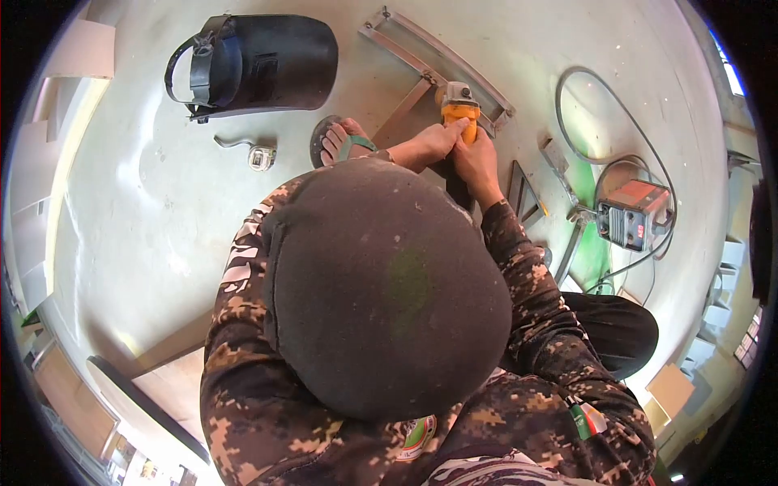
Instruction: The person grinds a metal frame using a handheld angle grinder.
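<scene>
A yellow angle grinder (461, 112) with a grey metal head lies over the metal frame (442, 55), near its corner joint. My left hand (438, 142) is closed around the grinder's body from the left side. From the right, my right hand (478, 162) grips the rear of the same tool, its fingers wrapped round it. The grinder's disc is not clearly visible. Below the hands, a dark cap (389, 283) on the head hides part of the lap and arms.
A black welding mask (279, 63) and a tape measure (261, 158) lie at left, near a sandalled foot (344, 142). Right of the hands are a triangular square (525, 193), a metal piece with a clamp (580, 214), a welding machine (636, 215) and a looped cable (559, 101).
</scene>
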The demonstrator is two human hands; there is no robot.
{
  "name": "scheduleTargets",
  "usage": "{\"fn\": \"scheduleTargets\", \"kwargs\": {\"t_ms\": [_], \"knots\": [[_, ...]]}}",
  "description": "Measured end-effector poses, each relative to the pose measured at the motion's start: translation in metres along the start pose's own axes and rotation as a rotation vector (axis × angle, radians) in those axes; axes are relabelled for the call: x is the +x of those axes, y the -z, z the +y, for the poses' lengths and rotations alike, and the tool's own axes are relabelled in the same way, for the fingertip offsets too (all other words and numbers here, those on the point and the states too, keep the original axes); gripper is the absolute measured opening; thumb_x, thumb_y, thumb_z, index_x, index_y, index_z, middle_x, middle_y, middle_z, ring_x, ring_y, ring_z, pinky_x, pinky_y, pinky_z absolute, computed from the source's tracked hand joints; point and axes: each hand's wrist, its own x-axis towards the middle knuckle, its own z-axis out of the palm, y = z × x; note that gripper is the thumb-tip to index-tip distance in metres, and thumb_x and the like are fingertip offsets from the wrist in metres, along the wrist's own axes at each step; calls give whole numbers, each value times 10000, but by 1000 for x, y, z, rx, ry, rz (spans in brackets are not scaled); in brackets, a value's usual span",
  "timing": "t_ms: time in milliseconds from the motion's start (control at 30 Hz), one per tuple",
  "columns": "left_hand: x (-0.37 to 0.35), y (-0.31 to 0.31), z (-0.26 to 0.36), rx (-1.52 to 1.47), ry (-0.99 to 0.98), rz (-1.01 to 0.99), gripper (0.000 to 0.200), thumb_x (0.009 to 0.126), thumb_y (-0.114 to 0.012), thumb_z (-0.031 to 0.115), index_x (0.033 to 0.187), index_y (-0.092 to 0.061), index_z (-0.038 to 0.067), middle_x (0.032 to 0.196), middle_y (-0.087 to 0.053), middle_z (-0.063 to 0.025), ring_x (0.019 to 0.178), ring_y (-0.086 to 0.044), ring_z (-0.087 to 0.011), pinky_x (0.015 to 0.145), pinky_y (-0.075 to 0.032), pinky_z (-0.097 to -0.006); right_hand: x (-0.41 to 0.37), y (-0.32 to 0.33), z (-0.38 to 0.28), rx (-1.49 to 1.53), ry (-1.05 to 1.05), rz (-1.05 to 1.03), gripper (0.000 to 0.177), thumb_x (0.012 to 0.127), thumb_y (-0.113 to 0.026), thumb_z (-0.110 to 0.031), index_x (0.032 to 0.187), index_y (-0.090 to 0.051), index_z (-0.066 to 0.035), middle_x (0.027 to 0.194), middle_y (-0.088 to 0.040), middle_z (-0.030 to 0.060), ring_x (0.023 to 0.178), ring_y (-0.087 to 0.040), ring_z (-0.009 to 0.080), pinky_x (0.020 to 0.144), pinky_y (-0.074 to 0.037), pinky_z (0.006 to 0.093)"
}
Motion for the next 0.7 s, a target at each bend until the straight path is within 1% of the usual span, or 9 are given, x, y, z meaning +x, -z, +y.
{"fn": "scheduleTargets", "kwargs": {"t_ms": [33,100,200,333,433,500,533,600,700], "knots": [[-2,-2,3,0,5,-7,678,987,-454,587,1240,-593,-26,1026,-676,-125,818,-669,-217,691,-532,-332,3,1,2,-2,-8,3,546,895,-620,-480,1076,-618,35,1015,-696,261,977,-675,407,817,-522,441],[-5,-4,9,-115,35,-27,677,988,-448,591,1230,-604,-22,1012,-681,-115,810,-665,-203,700,-529,-326,11,4,1,-62,-5,-45,555,897,-616,-488,1074,-616,38,1018,-695,261,983,-671,410,822,-519,444],[-12,-6,16,-118,5,33,675,992,-437,592,1233,-603,-16,1029,-681,-115,815,-666,-194,711,-530,-328,10,9,-9,-88,25,-71,566,896,-613,-500,1084,-615,35,1018,-696,257,986,-670,410,827,-519,445],[-16,0,17,-141,37,37,682,994,-426,596,1232,-603,-17,1029,-683,-118,821,-669,-192,720,-532,-329,14,1,-8,-81,50,-82,574,895,-612,-509,1086,-616,32,1016,-696,255,989,-670,409,829,-520,440],[6,12,-1,-104,7,12,689,995,-421,600,1232,-602,-21,1021,-683,-119,837,-670,-195,732,-532,-328,13,-8,-8,-61,39,-35,571,892,-617,-512,1077,-616,29,1016,-695,257,990,-671,406,833,-519,441],[14,13,-8,106,-47,100,697,996,-420,601,1245,-594,-27,1016,-682,-120,858,-670,-196,748,-530,-324,10,-10,-7,-101,33,-27,568,891,-619,-513,1066,-615,27,1017,-696,257,993,-673,403,830,-520,446],[9,13,-5,106,-45,98,697,996,-420,601,1245,-594,-27,1016,-682,-120,858,-670,-196,748,-530,-324,11,-10,-9,-102,31,-28,568,891,-619,-513,1066,-615,27,1017,-696,257,993,-673,403,830,-520,446],[-4,16,-1,-135,-94,-23,699,995,-424,601,1240,-601,-29,1014,-681,-120,850,-671,-200,745,-530,-323,10,-12,-12,-72,28,-42,563,890,-622,-513,1058,-615,24,1014,-695,258,980,-676,403,823,-523,452],[-1,17,-1,-12,-61,56,702,991,-431,605,1216,-619,-32,1003,-682,-124,824,-674,-205,726,-534,-326,10,-16,-10,-86,10,-32,556,895,-618,-511,1052,-615,22,1007,-698,253,964,-681,399,814,-526,448]]}}
